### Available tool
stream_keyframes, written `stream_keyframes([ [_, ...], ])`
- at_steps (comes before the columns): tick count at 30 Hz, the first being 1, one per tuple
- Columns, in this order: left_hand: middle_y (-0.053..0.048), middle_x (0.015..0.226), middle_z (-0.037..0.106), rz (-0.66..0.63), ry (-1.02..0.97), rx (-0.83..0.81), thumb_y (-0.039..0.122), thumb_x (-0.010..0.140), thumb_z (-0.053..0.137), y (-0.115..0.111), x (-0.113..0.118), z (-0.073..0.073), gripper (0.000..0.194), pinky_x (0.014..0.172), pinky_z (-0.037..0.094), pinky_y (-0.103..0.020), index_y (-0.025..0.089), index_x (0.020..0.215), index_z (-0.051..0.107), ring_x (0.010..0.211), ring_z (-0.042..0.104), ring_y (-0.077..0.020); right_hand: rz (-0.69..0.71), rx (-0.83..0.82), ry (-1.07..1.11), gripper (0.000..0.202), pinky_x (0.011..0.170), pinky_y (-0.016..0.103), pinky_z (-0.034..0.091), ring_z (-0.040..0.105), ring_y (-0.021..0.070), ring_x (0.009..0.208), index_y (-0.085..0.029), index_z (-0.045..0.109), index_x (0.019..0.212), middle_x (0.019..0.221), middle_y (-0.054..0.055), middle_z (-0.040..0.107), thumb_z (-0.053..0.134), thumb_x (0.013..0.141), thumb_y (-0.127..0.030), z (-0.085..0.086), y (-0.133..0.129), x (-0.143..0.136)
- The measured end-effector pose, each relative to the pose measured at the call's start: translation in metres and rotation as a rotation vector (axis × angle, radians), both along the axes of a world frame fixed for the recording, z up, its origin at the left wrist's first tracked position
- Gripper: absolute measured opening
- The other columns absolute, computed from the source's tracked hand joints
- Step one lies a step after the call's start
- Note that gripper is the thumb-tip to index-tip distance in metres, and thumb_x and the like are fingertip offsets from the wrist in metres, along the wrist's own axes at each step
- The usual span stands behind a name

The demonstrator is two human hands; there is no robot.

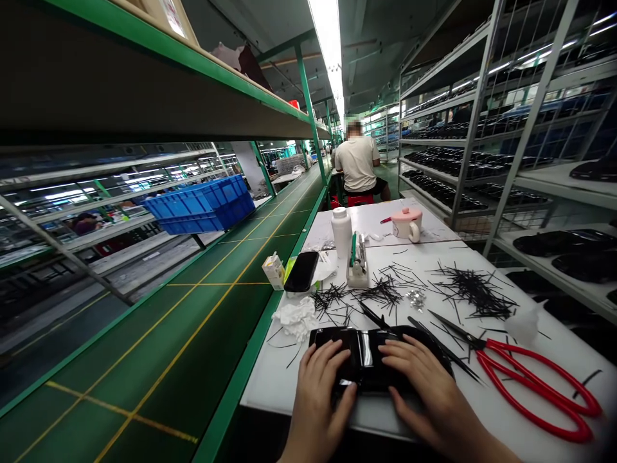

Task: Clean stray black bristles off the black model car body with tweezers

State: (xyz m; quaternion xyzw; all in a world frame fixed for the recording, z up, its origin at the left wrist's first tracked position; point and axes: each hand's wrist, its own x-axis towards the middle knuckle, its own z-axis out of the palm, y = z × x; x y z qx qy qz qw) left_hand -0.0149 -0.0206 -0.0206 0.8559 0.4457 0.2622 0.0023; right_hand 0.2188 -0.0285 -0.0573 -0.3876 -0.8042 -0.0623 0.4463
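Note:
A glossy black moulded piece (367, 350) lies at the near edge of the white table, light reflecting off its middle; I cannot tell its exact kind. My left hand (322, 379) grips its left part, fingers over the top and thumb at the near side. On the right part my right hand (424, 379) holds it the same way, fingers slightly apart. Dark tweezers (446, 347) lie just beyond my right hand. Beside them are scissors with big red handles (535, 386). Another slim black tool (375, 316) rests behind the piece.
Black strips (475, 289) lie scattered over the table (270, 386). Farther back are a phone (301, 271), a white bottle (342, 231), a small tray (357, 273) and a pink mug (406, 223). A green conveyor (193, 328) runs along the left, racks (472, 128) along the right. A person (357, 161) sits ahead.

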Motion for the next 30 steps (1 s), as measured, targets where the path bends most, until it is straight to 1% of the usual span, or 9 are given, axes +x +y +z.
stream_keyframes([
  [3,-0.013,0.143,0.054,0.008,0.05,-0.034,0.029,0.09,0.058,-0.002,0.002,-0.003,0.053,0.111,0.041,-0.053,0.022,0.141,0.046,0.133,0.05,-0.0291,0.029,0.01,0.017,0.036,0.109,0.053,0.045,0.063,0.0237,0.118,-0.018,0.055,0.119,0.116,0.011,0.07,0.051,0.085,-0.007,-0.001,0.0,0.001],
  [8,-0.015,0.148,0.049,0.022,0.055,-0.03,0.034,0.092,0.058,0.0,0.003,-0.008,0.061,0.113,0.039,-0.053,0.021,0.148,0.038,0.138,0.045,-0.0308,0.043,0.021,0.042,0.034,0.109,0.055,0.045,0.064,0.024,0.117,-0.019,0.056,0.116,0.114,0.01,0.071,0.051,0.085,-0.006,0.0,0.0,0.002],
  [11,-0.015,0.149,0.048,0.022,0.038,-0.029,0.035,0.092,0.058,0.002,0.002,-0.009,0.063,0.113,0.038,-0.053,0.022,0.149,0.036,0.139,0.044,-0.0308,0.048,0.016,0.053,0.031,0.108,0.054,0.045,0.065,0.0242,0.115,-0.019,0.057,0.112,0.113,0.01,0.071,0.051,0.084,-0.007,0.001,0.0,0.002],
  [14,-0.016,0.149,0.048,0.015,0.031,-0.045,0.035,0.091,0.058,0.003,0.002,-0.006,0.062,0.114,0.038,-0.054,0.02,0.148,0.038,0.139,0.043,-0.031,0.052,0.006,0.057,0.03,0.109,0.055,0.045,0.065,0.0243,0.115,-0.019,0.057,0.112,0.112,0.01,0.071,0.052,0.085,-0.008,0.001,-0.001,0.003],
  [18,-0.014,0.149,0.047,0.017,0.027,-0.112,0.03,0.093,0.055,-0.005,0.002,0.002,0.054,0.115,0.036,-0.057,0.021,0.145,0.042,0.141,0.041,-0.03,0.048,-0.028,0.052,0.034,0.109,0.056,0.044,0.064,0.0242,0.115,-0.019,0.052,0.121,0.115,0.011,0.07,0.054,0.088,-0.011,0.001,-0.002,0.004],
  [21,-0.012,0.149,0.048,0.015,-0.02,-0.183,0.027,0.095,0.051,-0.02,0.005,0.009,0.047,0.115,0.036,-0.058,0.023,0.142,0.045,0.142,0.041,-0.0289,0.053,-0.042,0.046,0.034,0.108,0.055,0.045,0.064,0.0238,0.116,-0.019,0.05,0.123,0.115,0.012,0.069,0.053,0.09,-0.013,0.001,-0.003,0.005],
  [23,-0.012,0.147,0.05,-0.012,-0.085,-0.233,0.025,0.096,0.049,-0.032,0.009,0.012,0.043,0.113,0.041,-0.054,0.024,0.138,0.049,0.139,0.044,-0.0277,0.05,-0.043,0.05,0.033,0.107,0.055,0.046,0.064,0.0235,0.115,-0.019,0.05,0.122,0.115,0.012,0.069,0.053,0.09,-0.013,0.002,-0.002,0.005],
  [27,-0.011,0.131,0.062,-0.046,-0.281,-0.392,0.021,0.095,0.047,-0.052,0.017,0.016,0.028,0.106,0.048,-0.045,0.023,0.12,0.059,0.126,0.056,-0.0244,0.05,-0.048,0.054,0.032,0.108,0.053,0.045,0.064,0.0234,0.115,-0.019,0.05,0.122,0.115,0.011,0.069,0.053,0.09,-0.013,0.004,-0.003,0.006],
  [30,-0.011,0.13,0.063,-0.013,-0.386,-0.546,0.021,0.093,0.049,-0.061,0.021,0.017,0.016,0.106,0.047,-0.043,0.022,0.104,0.062,0.124,0.057,-0.0249,0.057,-0.059,0.06,0.031,0.108,0.054,0.044,0.064,0.0237,0.115,-0.019,0.05,0.12,0.116,0.011,0.069,0.054,0.09,-0.013,0.004,-0.004,0.007],
])
